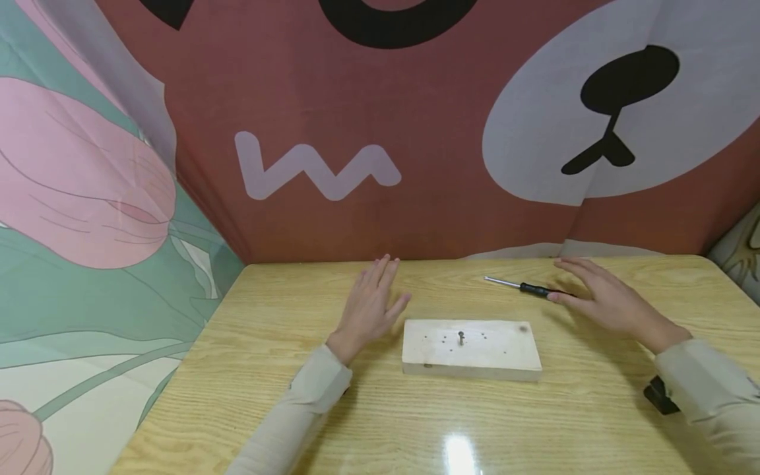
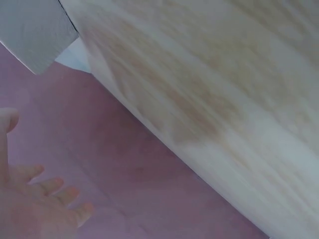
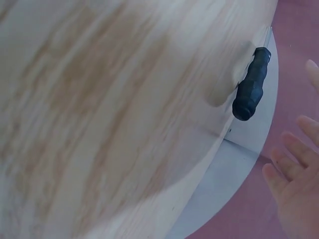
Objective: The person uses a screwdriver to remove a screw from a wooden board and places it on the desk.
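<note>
The left hand point(image 1: 368, 307) is hovering above the table point(image 1: 267, 369), just beside the left end of the block point(image 1: 472, 366). Its fingers are extending nearly straight, and its thumb is standing apart from them. It is holding nothing, and the left wrist view is showing a gap between this hand and the block.

The right hand point(image 1: 605, 300) is hovering above the right part of the table, well apart from the block. Its fingers are spreading loosely, with a slight bend, and its thumb is standing clear of them. It is gripping nothing. In the head view the thumb is overlapping the handle end of the screwdriver point(image 1: 534, 289); in the right wrist view the fingers are sitting to one side of the handle point(image 3: 251, 84), with space between.

The screwdriver is lying on the table beyond the block's right half. Its shaft is pointing left, and its black handle is pointing toward the right hand.

The block is lying flat between the two hands, nearer to the left one. A screw point(image 1: 461, 338) is projecting upward from its top face, near the middle. Several small dark marks are surrounding the screw; whether these are holes is too small to tell.

A red printed backdrop point(image 1: 356, 99) is hanging behind the table's far edge.
</note>
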A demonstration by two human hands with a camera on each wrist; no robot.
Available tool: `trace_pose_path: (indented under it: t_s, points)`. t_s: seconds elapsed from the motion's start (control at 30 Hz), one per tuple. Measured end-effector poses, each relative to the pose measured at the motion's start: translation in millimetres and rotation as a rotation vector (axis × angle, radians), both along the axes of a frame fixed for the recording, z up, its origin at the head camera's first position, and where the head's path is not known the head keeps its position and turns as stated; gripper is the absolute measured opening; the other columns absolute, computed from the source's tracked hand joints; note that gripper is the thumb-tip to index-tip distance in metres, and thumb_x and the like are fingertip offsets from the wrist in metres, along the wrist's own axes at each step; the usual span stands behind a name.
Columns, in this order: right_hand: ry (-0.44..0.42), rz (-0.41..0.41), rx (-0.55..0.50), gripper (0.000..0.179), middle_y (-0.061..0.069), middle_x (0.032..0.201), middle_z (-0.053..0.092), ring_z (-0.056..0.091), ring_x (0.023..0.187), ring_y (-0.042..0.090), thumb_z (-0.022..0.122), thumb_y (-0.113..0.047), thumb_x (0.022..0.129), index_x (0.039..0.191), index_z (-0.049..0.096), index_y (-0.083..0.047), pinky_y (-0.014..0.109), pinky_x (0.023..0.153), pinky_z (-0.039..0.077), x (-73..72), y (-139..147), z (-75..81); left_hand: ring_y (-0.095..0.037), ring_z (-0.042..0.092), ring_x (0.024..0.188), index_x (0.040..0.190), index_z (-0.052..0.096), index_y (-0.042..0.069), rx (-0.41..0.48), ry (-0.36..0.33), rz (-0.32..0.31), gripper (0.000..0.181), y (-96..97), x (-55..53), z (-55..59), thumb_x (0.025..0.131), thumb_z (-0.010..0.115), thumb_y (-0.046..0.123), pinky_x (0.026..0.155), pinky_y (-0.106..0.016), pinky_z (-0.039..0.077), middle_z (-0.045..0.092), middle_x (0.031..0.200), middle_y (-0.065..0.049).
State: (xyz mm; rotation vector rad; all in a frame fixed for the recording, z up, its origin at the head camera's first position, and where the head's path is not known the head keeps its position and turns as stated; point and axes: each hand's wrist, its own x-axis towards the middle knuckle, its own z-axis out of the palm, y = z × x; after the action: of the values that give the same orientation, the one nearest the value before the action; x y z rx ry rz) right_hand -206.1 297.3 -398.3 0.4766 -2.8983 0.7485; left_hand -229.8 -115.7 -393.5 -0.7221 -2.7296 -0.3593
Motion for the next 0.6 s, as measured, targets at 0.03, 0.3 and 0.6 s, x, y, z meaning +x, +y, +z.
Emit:
trace_pose_path:
  t_s: [0.03, 0.3, 0.6]
  points:
    - [-0.005, 0.002, -0.004, 0.075, 0.032, 0.151, 0.035, 0.032, 0.136, 0.055, 0.067, -0.042, 0.094, 0.147, 0.04, 0.004, 0.074, 0.102, 0.03, -0.1, -0.1, -0.1, -0.035, 0.032, 0.148, 0.156, 0.03, 0.007, 0.001, -0.003, -0.003, 0.068, 0.3, 0.9, 0.2, 0.103, 0.047, 0.046, 0.124, -0.052, 0.024, 0.031, 0.161, -0.016]
    - [-0.078, 0.002, -0.006, 0.076, 0.032, 0.15, 0.037, 0.033, 0.136, 0.054, 0.067, -0.043, 0.094, 0.147, 0.04, 0.004, 0.074, 0.103, 0.031, -2.8, -3.8, -3.7, -0.033, 0.029, 0.149, 0.156, 0.027, 0.005, -0.007, -0.02, -0.028, 0.069, 2.8, 7.5, -0.5, 0.103, 0.048, 0.044, 0.124, -0.05, 0.022, 0.029, 0.162, -0.017]
    - [-0.14, 0.025, -0.022, 0.075, 0.033, 0.149, 0.038, 0.034, 0.135, 0.055, 0.066, -0.043, 0.095, 0.148, 0.04, 0.004, 0.073, 0.101, 0.034, -3.2, -8.8, -4.6, -0.034, 0.031, 0.149, 0.156, 0.029, 0.005, -0.018, -0.04, -0.057, 0.068, 5.3, 13.3, -0.2, 0.103, 0.047, 0.045, 0.125, -0.05, 0.021, 0.029, 0.162, -0.016]
